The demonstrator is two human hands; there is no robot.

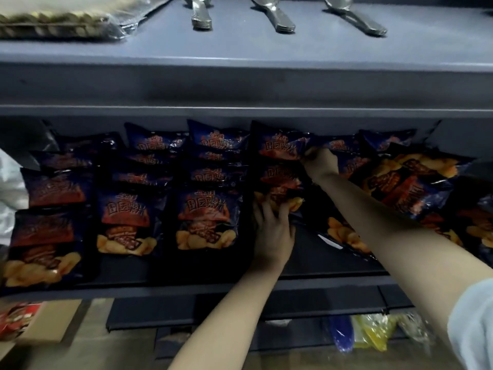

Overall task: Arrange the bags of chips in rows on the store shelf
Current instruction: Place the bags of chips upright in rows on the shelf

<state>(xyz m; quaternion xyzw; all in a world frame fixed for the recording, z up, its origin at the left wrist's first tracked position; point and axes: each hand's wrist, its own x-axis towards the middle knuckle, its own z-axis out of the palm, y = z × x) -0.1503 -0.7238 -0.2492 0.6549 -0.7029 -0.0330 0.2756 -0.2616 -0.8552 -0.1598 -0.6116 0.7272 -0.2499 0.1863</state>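
Head view, store shelving, dim light.

Middle shelf (186,288): dark blue bags of chips laid flat in overlapping rows running front to back. Three rows at left are filled, with front bags at (42,247), (128,222) and (206,218). A fourth row, right of centre, is short.

Left hand (273,228): fingers spread and pressed onto the lower edge of the front bag of the fourth row (278,188), not closed round it.

Right hand (318,161): reaches deeper in, fingers pinched on the corner of the bag behind (280,148). A pale sleeve (472,324) shows at the upper arm.

Loose pile of bags (408,180): right end of the same shelf, tilted, unsorted.

Upper shelf (240,52): stacks of metal spoons (201,14), wrapped packets (53,22) at left.

Lower level: cardboard box (40,327) at left, yellow and blue packets (368,332) at right.
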